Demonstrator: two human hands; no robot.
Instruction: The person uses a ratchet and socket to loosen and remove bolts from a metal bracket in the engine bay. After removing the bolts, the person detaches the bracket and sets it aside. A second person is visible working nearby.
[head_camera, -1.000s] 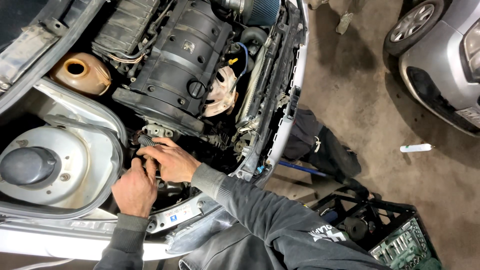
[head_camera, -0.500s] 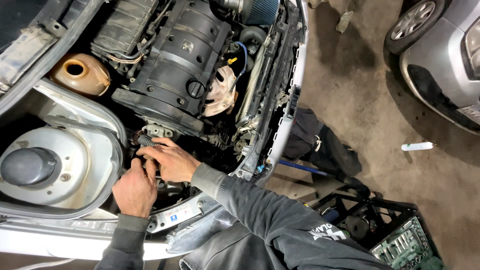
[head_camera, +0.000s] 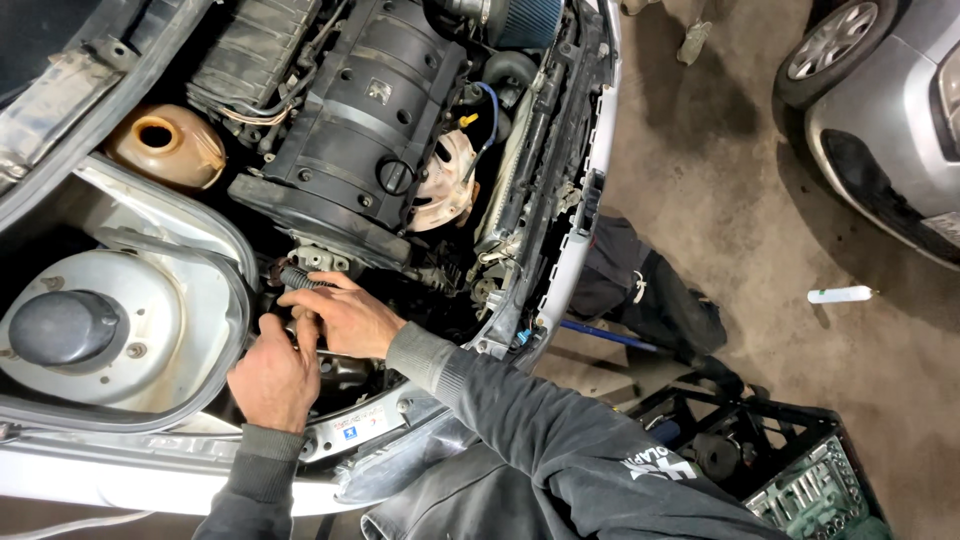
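Black ribbed hose (head_camera: 300, 278), likely stiff yet flexible; right hand (head_camera: 345, 318) grips its end; left hand (head_camera: 275, 378) at 7 o'clock, grip unclear.

A car repair garage: an open engine bay (head_camera: 350, 130), a stained concrete floor (head_camera: 720, 200), a second car (head_camera: 890, 130) and a tool crate (head_camera: 790, 470).

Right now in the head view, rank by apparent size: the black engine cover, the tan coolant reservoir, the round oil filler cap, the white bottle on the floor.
1. Black engine cover
2. Tan coolant reservoir
3. White bottle and oil filler cap: look alike, and the bottle lies farther off, so unranked.
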